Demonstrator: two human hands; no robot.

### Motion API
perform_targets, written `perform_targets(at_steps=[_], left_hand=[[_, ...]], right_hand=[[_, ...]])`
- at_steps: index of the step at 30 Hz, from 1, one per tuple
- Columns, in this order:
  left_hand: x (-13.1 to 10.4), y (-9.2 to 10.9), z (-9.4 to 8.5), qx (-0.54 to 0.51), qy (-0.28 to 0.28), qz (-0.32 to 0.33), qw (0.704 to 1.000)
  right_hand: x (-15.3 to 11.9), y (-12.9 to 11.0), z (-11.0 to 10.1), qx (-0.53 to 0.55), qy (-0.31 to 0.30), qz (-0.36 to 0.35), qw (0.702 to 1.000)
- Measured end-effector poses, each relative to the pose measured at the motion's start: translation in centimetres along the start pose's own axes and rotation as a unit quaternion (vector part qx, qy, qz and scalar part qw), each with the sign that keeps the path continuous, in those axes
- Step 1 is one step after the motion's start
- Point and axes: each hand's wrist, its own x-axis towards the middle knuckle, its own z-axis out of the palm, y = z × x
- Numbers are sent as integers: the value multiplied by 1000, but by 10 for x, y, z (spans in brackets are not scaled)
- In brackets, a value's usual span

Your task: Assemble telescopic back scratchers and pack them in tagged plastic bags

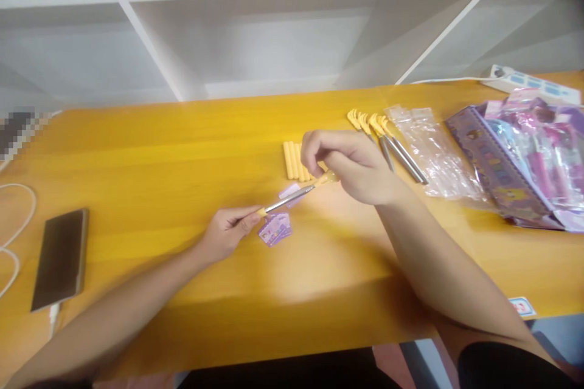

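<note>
My left hand [232, 231] is closed round the yellow lower end of a pen [289, 198] with a silver barrel, held tilted over the table. At the pen's yellow upper end, my right hand [349, 164] has its fingers curled and closed on that tip. Below the pen lie small purple cards [275, 229]. Several yellow sticks [292, 161] are side by side just behind, partly hidden by my right hand. Beyond it rest several silver pens with curved yellow tops [401, 155].
Clear plastic bags [433, 146] lie right of the pens, beside a purple box [506, 164] of packaged pink and blue items. A power strip [533, 84] is at the back right. On the left are a phone [60, 259] and white cable. White shelving [274, 42] stands behind the table.
</note>
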Motion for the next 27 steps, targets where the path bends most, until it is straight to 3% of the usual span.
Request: perform_targets(at_steps=[11,18,24,27], left_hand=[[3,-2,-4,-94,-68,-33,993],[8,-2,-8,-146,-114,-55,981],[9,8,-3,-56,-64,-36,996],[10,18,-5,31,-29,-14,999]], right_hand=[[-3,12,24,-39,-25,-129,991],[-7,16,33,-31,-34,-166,985],[-6,8,18,-138,-21,-132,981],[-8,9,5,-255,-12,-142,956]])
